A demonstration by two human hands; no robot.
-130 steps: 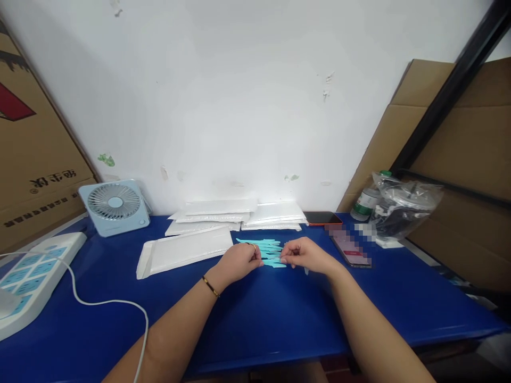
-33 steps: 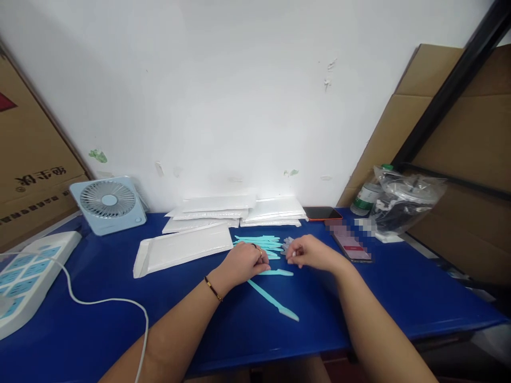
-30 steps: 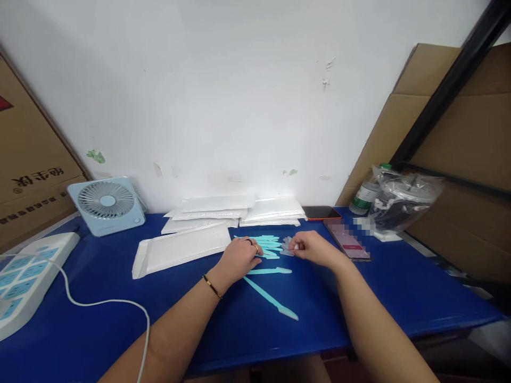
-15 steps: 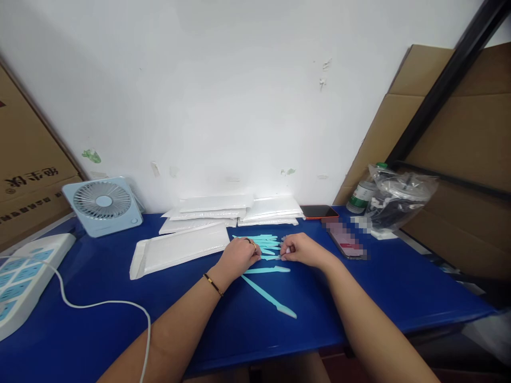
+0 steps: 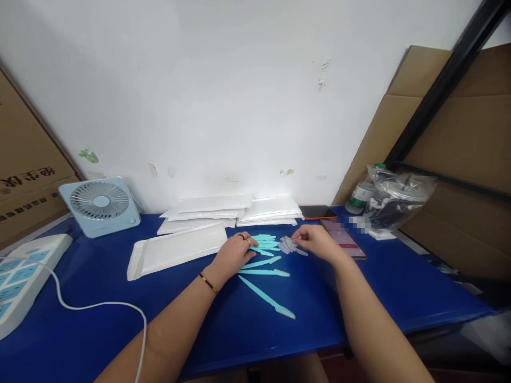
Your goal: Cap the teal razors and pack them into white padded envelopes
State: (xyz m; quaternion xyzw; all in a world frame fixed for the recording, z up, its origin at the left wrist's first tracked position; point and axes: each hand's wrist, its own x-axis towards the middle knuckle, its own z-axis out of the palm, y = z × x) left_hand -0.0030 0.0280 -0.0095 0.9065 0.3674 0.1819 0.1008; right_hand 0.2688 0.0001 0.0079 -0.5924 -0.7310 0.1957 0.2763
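Left hand (image 5: 235, 252) curls over razors (image 5: 265, 245), right hand (image 5: 315, 240) pinches by clear caps (image 5: 286, 245); holding unclear. One razor (image 5: 262, 263) moved toward the table's (image 5: 319, 319) front edge.

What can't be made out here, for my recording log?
Head view: ends of some teal eyebrow razors, hidden by left hand.
Head view: whether right hand grips any clear caps, too small.
Head view: part of power strip, cut off by left edge.
Head view: upper screen of lit phone, pixelated.
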